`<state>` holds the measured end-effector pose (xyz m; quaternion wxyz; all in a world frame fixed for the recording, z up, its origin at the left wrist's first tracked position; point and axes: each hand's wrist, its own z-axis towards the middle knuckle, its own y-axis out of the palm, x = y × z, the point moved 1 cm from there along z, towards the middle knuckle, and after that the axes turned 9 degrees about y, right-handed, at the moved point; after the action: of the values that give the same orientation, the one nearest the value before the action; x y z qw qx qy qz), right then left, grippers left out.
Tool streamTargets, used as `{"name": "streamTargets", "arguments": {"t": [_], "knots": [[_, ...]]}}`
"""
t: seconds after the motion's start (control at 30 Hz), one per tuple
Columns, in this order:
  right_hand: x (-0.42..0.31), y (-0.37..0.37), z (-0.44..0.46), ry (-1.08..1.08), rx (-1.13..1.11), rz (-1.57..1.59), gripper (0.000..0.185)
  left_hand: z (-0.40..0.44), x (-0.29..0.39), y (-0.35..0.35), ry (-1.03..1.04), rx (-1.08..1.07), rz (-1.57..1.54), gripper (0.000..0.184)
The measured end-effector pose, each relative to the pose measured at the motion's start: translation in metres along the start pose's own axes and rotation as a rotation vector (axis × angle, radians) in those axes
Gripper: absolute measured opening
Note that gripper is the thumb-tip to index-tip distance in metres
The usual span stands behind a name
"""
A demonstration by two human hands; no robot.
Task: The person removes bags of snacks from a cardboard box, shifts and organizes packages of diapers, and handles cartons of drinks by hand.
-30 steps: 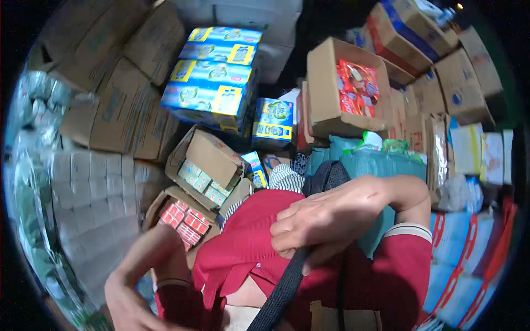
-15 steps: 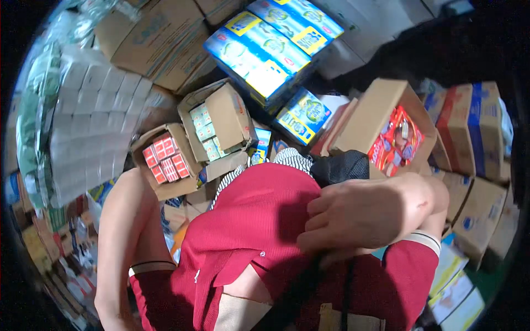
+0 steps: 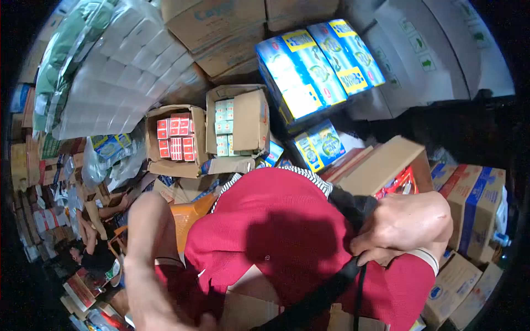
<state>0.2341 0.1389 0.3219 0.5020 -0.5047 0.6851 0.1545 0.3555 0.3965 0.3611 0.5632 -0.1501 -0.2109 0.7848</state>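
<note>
My right hand (image 3: 383, 231) is closed around a black strap (image 3: 326, 295) in front of the right side of my red shirt (image 3: 265, 220). The strap runs down to the bottom edge of the view. Just beyond that hand, a black bag (image 3: 353, 208) rests at my hip, partly covered by the hand. My left arm is bent, and my left hand (image 3: 165, 314) is smeared by motion at the bottom edge. Its fingers do not show clearly, nor does anything it may hold.
Open cartons of small red boxes (image 3: 176, 138) and pale green boxes (image 3: 224, 127) stand ahead. Blue-yellow packs (image 3: 320, 66) are stacked to their right. A tilted carton (image 3: 381, 165) holds red packets. Wrapped white rolls (image 3: 121, 71) rise at left. Another person's arm (image 3: 88, 231) shows at far left.
The view has shifted, and the cartons ahead sit further right. My right hand has moved right across the shirt with the strap. My left hand has come into view at the bottom.
</note>
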Motion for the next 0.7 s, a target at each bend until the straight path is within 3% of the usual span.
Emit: {"name": "streamTargets", "arguments": {"t": [0.13,0.23,0.3,0.37,0.4,0.5,0.53,0.63,0.7], "knots": [[0.000,0.002,0.019,0.016,-0.119,0.179,0.020,-0.014,0.013,-0.003,-0.417,0.068,-0.119,0.021],[0.009,0.004,0.043,0.149,-0.347,0.380,0.017,-0.045,0.016,-0.015,-0.258,-0.041,-0.209,0.026],[0.025,0.010,0.060,0.355,-0.495,0.551,0.019,-0.062,0.018,-0.026,-0.149,-0.138,-0.224,0.030],[0.021,0.002,0.087,0.219,-0.500,0.622,0.019,-0.066,0.021,-0.028,-0.163,-0.098,-0.170,0.029],[0.011,-0.014,0.100,0.337,-0.644,0.609,0.023,-0.070,0.024,-0.032,-0.158,-0.118,-0.141,0.028],[0.015,-0.036,0.120,0.326,-0.441,0.231,0.029,-0.072,0.042,-0.052,-0.220,-0.199,-0.160,0.024],[0.006,-0.050,0.131,0.380,-0.333,0.262,0.033,-0.075,0.044,-0.064,-0.212,-0.197,-0.155,0.024],[0.025,-0.077,0.179,0.371,-0.156,0.247,0.038,-0.097,0.060,-0.080,-0.243,-0.238,-0.314,0.054],[0.025,-0.102,0.227,0.262,0.010,0.169,0.039,-0.106,0.069,-0.079,-0.261,-0.100,-0.248,0.022]]}}
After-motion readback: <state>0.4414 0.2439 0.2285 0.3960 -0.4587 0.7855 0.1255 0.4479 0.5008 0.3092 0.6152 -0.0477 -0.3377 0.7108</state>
